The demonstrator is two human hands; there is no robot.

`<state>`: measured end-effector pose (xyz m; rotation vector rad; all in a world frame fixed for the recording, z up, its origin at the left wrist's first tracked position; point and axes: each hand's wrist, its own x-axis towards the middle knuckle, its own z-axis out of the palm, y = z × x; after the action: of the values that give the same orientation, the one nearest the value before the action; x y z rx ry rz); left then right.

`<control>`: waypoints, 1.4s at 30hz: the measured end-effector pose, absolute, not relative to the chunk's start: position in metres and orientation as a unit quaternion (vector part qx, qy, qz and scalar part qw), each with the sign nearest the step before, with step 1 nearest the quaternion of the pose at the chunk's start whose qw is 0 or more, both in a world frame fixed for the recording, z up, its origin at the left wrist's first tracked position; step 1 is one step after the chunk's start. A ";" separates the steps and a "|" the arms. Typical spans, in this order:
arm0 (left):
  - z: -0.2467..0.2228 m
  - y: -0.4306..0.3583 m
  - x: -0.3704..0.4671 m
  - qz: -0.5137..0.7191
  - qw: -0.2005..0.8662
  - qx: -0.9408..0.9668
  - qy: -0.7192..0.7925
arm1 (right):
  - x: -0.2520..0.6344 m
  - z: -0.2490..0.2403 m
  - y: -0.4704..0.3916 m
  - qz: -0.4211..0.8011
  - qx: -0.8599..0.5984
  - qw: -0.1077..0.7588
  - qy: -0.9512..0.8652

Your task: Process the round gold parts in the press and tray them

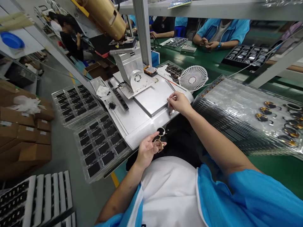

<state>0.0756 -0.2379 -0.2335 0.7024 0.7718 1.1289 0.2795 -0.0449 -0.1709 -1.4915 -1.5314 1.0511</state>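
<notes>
My left hand [146,150] is closed around a gold, ring-shaped metal part that looks like a watch case [159,145], held low before my body. Just beyond its fingertips a round black disc with a pale rim [161,131] shows, seemingly joined to the case. Above the front edge of the white machine base [134,126], my right hand [179,102] is pinched, with a thin, light-coloured piece at its fingertips too small to name. A small round metal knob [170,113] sits below that hand on the base's front edge.
A gold cylindrical machine head [106,19] hangs over a metal fixture [136,75]. Stacked clear trays of black squares [101,145] stand left; a tall tray stack with round parts [236,110] stands right. A white fan [193,78] lies behind. A co-worker in blue [222,31] sits opposite.
</notes>
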 end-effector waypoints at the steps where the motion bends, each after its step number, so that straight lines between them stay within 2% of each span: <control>1: -0.234 -0.240 0.073 0.515 0.713 0.323 0.348 | 0.279 -0.171 -0.039 0.414 -0.593 0.367 -0.585; 4: -0.234 -0.247 0.066 0.531 0.687 0.350 0.353 | 0.284 -0.175 -0.040 0.384 -0.627 0.382 -0.559; 7: -0.234 -0.253 0.064 0.544 0.631 0.406 0.375 | 0.290 -0.184 -0.068 0.347 -0.614 0.438 -0.557; 9: -0.234 -0.256 0.067 0.549 0.568 0.463 0.401 | 0.288 -0.192 -0.102 0.404 -0.559 0.448 -0.568; 12: -0.232 -0.255 0.079 0.519 0.489 0.553 0.431 | 0.276 -0.205 -0.155 0.553 -0.454 0.413 -0.564; 15: -0.228 -0.250 0.091 0.461 0.451 0.628 0.436 | 0.264 -0.211 -0.186 0.607 -0.405 0.443 -0.521; 19: -0.226 -0.243 0.098 0.422 0.464 0.666 0.403 | 0.269 -0.204 -0.186 0.615 -0.407 0.485 -0.470; 25: -0.234 -0.237 0.095 0.482 0.491 0.649 0.325 | 0.282 -0.193 -0.184 0.656 -0.406 0.465 -0.433; 33: -0.243 -0.237 0.089 0.399 0.288 0.802 0.339 | 0.281 -0.195 -0.184 0.670 -0.431 0.459 -0.393; 42: -0.239 -0.234 0.085 0.339 0.165 0.861 0.341 | 0.289 -0.196 -0.184 0.714 -0.390 0.423 -0.399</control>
<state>0.0855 -0.2342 -0.2393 2.4542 0.9715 0.9668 0.2887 -0.1836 -0.1957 -0.9767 -0.9989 1.7866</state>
